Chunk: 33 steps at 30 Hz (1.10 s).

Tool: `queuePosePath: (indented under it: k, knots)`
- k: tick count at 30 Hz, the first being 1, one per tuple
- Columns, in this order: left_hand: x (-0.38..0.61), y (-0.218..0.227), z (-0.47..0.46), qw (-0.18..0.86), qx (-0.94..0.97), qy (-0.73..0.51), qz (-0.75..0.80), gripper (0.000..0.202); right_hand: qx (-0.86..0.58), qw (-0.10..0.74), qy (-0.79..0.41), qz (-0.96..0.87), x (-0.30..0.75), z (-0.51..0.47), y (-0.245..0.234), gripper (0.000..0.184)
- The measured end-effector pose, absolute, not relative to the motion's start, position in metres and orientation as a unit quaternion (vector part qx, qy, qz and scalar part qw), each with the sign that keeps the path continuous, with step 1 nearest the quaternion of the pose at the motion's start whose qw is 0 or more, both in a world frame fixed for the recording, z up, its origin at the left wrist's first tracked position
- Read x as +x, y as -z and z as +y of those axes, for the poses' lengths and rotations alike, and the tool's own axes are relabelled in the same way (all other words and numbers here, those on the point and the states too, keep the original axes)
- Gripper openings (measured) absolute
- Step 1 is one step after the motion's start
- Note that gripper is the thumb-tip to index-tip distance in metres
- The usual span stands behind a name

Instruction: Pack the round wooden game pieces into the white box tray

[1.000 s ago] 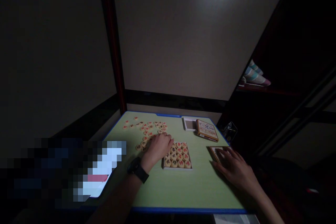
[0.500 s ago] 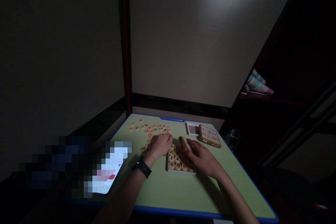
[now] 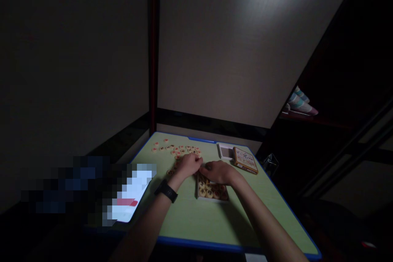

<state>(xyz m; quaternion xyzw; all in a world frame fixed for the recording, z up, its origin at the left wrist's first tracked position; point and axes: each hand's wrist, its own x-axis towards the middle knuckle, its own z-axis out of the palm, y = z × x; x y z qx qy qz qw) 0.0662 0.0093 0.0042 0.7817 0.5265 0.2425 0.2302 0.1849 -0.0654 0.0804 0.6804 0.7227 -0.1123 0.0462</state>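
Round xiangqi pieces with red and dark characters stand in rows in a shallow white box tray [image 3: 213,199]. My right hand [image 3: 219,172] is curled over the tray's far part, palm down. A pale, orange-edged strip, like the side of a small box [image 3: 211,182], shows beneath it and seems to be in its grip; most of it is hidden. Just left of it, my left hand [image 3: 190,164] is closed with the fingertips together, low over the table beside the tray. Whatever its fingers hold is hidden. Loose xiangqi pieces [image 3: 181,147] lie scattered beyond and beside it.
The green table [image 3: 190,223] has a blue rim. At the back right lie a white box tray [image 3: 225,151] and an orange-edged printed box lid [image 3: 245,159]. A bright phone or tablet screen [image 3: 132,196], partly pixelated, is at the left. A wall panel [image 3: 215,49] rises behind.
My right hand has turned and moved left and inward over the tray, almost meeting the left hand. The orange-edged small box is now mostly covered. My left hand has barely shifted.
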Motion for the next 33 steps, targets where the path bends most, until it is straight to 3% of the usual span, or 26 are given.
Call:
queuePosePath:
  k: [5, 9, 16, 25, 27, 31, 33]
  knots:
    - [0.063, -0.008, 0.007, 0.252, 0.781, -0.215, 0.529, 0.027, 0.680, 0.120, 0.125, 0.713, 0.178, -0.064, -0.084, 0.072]
    - [0.061, -0.008, 0.007, 0.256, 0.787, -0.217, 0.517, 0.019, 0.654, 0.137, 0.130, 0.733, 0.180, -0.067, -0.081, 0.067]
    - [0.060, 0.006, 0.013, 0.240, 0.811, -0.227, 0.482, 0.017, 0.639, 0.090, 0.140, 0.751, 0.190, -0.088, -0.082, 0.044]
    - [0.060, 0.007, 0.013, 0.224, 0.830, -0.216, 0.464, 0.017, 0.568, -0.002, 0.200, 0.798, 0.202, -0.108, -0.078, 0.040]
    - [0.059, 0.005, 0.011, 0.225, 0.832, -0.212, 0.461, 0.017, 0.583, -0.003, 0.201, 0.787, 0.199, -0.117, -0.073, 0.046]
    - [0.058, 0.004, 0.009, 0.224, 0.840, -0.202, 0.451, 0.018, 0.648, 0.058, 0.164, 0.742, 0.187, -0.137, -0.054, 0.082]
    - [0.059, 0.004, 0.009, 0.216, 0.846, -0.203, 0.443, 0.019, 0.645, 0.071, 0.165, 0.743, 0.182, -0.145, -0.040, 0.086]
